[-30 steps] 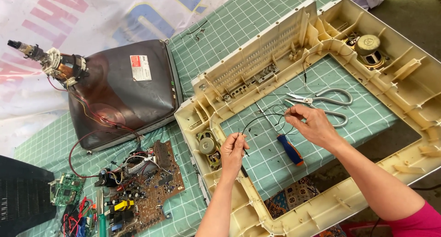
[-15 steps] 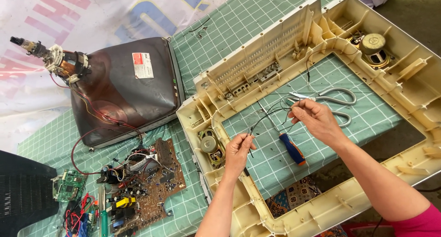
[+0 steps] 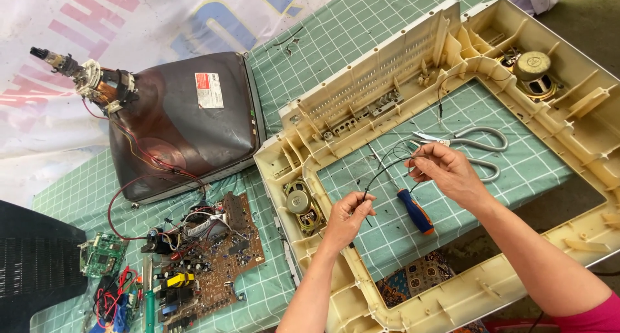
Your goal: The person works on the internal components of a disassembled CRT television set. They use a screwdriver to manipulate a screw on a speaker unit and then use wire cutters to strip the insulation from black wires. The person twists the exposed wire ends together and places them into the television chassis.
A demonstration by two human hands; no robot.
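Observation:
My left hand pinches one end of a thin black wire above the green grid mat. The other end of that wire is pinched in my right hand, so the wire arcs between both hands. Both hands hover inside the opening of a cream plastic television front frame lying face down. A blue and orange screwdriver lies on the mat just below my right hand. Grey-handled scissors rest beside my right hand. A round speaker sits in the frame's left side, close to my left hand.
A picture tube with red wires lies at the left. A brown circuit board and a small green board lie in front of it. A second speaker sits in the frame's far corner. A black ribbed cover is at the far left.
Both hands have moved slightly apart, drawing the black wire out longer between them. The view has shifted a little; the other things stay where they were.

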